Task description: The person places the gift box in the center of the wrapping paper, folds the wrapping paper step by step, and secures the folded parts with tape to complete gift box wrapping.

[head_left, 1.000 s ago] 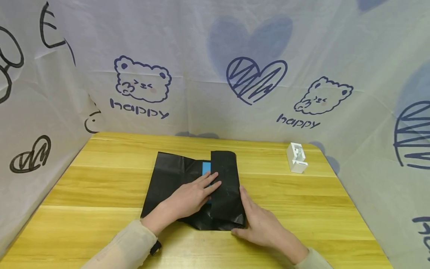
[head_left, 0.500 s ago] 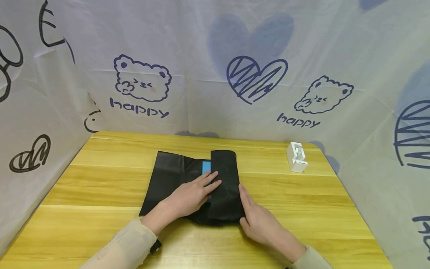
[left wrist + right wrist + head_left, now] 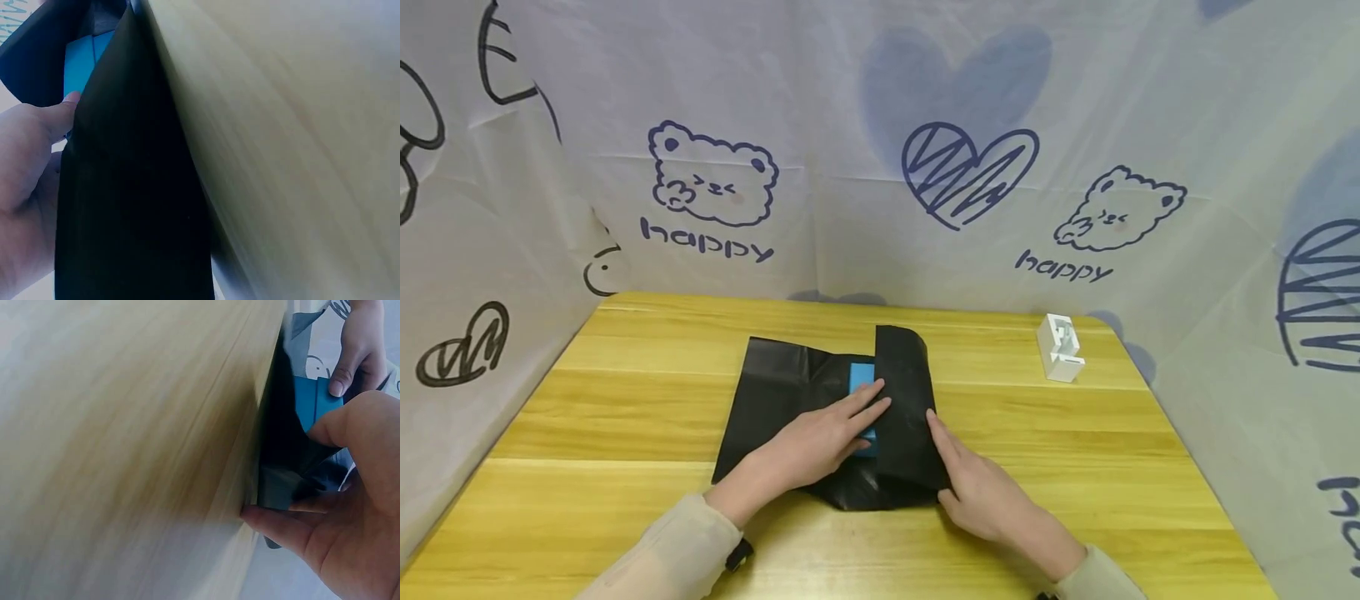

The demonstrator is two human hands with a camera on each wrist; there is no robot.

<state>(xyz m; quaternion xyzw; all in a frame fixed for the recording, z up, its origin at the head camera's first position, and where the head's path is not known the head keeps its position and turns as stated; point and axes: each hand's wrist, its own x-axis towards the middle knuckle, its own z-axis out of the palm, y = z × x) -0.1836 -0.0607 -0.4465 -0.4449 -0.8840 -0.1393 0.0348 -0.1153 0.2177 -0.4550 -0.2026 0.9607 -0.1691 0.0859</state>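
Observation:
A sheet of black wrapping paper (image 3: 775,383) lies under a blue box (image 3: 861,377), its right side folded up and over as a flap (image 3: 904,400). My left hand (image 3: 820,437) presses on the box with fairly straight fingers, two fingertips reaching onto the flap. In the left wrist view, the left thumb (image 3: 62,115) touches the blue box (image 3: 78,65). At the fold's right edge, my right hand (image 3: 981,492) holds the paper between thumb and fingers. The right wrist view shows the right thumb (image 3: 331,428) at the paper's edge, with fingers low by the tabletop. Most of the box is covered.
A small white block-like object (image 3: 1060,348) stands at the back right of the yellow wooden table (image 3: 625,417). White cloth (image 3: 842,225) with blue drawings hangs behind and along the sides.
The flap's far edge has lifted slightly and its left edge has shifted a little right, showing more blue box. My right thumb has moved up along the paper's near corner; the left hand stays nearly still.

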